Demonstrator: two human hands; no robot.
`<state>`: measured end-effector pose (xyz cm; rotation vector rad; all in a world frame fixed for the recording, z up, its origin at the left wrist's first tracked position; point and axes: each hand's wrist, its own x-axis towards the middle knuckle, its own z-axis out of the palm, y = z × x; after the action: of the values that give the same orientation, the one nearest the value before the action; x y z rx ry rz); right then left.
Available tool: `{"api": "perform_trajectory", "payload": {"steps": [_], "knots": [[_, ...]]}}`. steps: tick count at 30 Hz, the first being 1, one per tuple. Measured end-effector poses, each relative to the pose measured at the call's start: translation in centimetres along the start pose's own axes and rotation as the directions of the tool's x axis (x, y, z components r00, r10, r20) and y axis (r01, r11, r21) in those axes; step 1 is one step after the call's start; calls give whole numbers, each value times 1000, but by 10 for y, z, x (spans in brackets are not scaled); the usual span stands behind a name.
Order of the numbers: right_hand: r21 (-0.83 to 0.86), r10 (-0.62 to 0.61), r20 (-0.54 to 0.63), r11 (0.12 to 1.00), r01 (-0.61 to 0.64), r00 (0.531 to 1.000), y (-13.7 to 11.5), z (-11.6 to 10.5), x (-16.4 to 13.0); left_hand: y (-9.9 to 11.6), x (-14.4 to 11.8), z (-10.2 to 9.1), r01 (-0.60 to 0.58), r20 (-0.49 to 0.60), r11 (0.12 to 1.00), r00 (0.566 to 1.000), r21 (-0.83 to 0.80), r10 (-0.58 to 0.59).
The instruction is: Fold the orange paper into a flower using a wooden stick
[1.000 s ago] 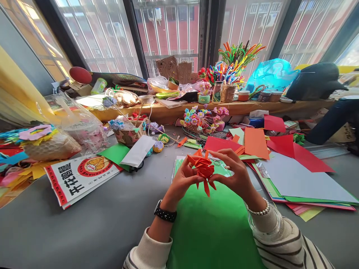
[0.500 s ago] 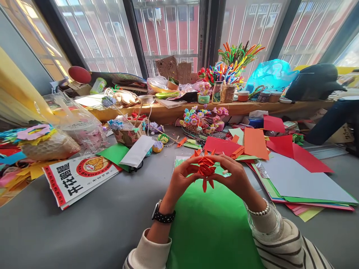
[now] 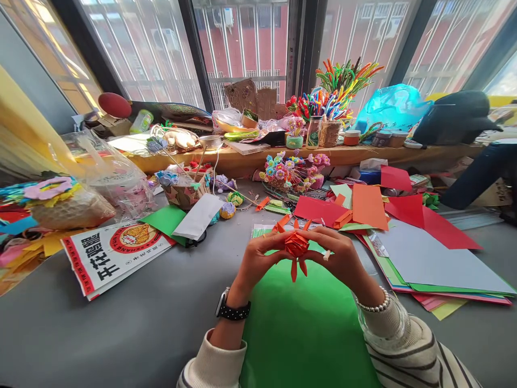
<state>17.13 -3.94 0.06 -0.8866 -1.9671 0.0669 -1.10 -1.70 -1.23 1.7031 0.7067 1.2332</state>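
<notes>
Pinching an orange paper flower (image 3: 297, 245) between left hand (image 3: 258, 258) and right hand (image 3: 341, 256) above green paper (image 3: 302, 323), best pressed evenly to keep petals crisp.

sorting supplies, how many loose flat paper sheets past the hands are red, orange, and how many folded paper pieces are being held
red sheets: 4
orange sheets: 1
folded orange paper piece, held by left hand and right hand: 1
total: 6
</notes>
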Motion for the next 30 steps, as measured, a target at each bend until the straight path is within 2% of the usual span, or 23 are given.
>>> {"api": "perform_trajectory", "payload": {"steps": [5, 10, 12, 30], "knots": [[10, -7, -15, 1000, 7, 1000, -1, 1, 0, -1, 0, 0, -14, -24, 1000, 1000, 22, 15], [-16, -9, -27, 1000, 9, 1000, -1, 1, 0, -1, 0, 3, 75, 65, 980, 996, -182, -64], [-37, -13, -24, 999, 12, 1000, -1, 1, 0, -1, -1, 5, 92, 89, 972, 993, -218, -74], [10, 2, -6, 1000, -2, 1000, -2, 1, 0, -3, -3, 5, 89, 26, 978, 996, -187, -86]]}}
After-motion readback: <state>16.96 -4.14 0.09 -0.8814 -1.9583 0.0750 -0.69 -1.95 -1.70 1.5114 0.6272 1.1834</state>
